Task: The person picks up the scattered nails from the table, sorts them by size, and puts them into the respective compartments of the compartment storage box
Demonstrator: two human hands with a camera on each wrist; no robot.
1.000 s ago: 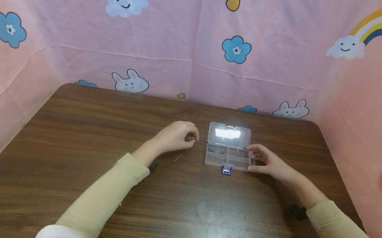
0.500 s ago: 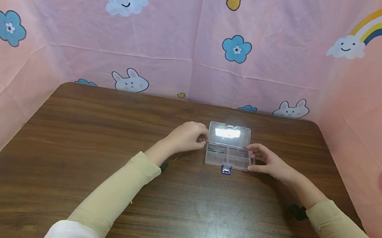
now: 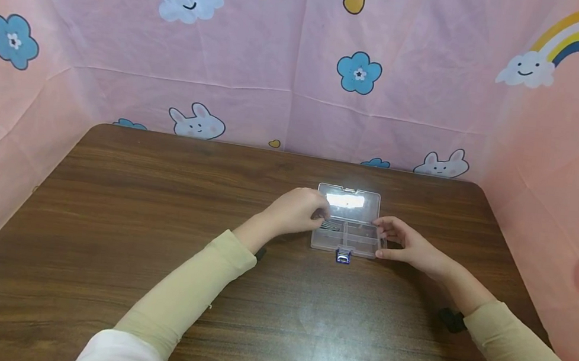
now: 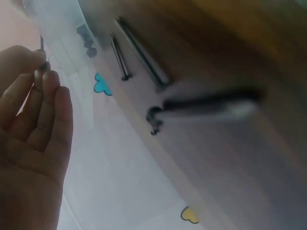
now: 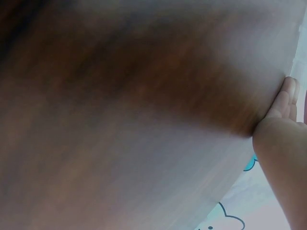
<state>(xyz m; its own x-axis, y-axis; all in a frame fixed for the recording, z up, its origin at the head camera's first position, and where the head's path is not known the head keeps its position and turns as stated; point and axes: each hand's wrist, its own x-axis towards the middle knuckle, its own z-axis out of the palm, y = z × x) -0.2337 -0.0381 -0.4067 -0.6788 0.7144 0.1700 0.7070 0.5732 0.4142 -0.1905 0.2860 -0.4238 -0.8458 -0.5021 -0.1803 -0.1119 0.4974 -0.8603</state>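
In the head view, a person's left hand is over the left end of a clear plastic box with several compartments, its fingers curled in a narrow pinch. The box sits on a dark brown wood-grain table, its clear lid raised at the back and a blue-edged latch at the front. Thin dark rods lie in the rear left compartment. The right hand grips the box's right end, thumb at the front corner and fingers spread wide towards the rear one.

In the left wrist view, the left thumb and forefinger pinch a slim dark rod. Several slender metal pieces lie on the table, some blurred.

In the right wrist view, the right hand shows at the edge, fingers extended; its hold cannot be told from there.
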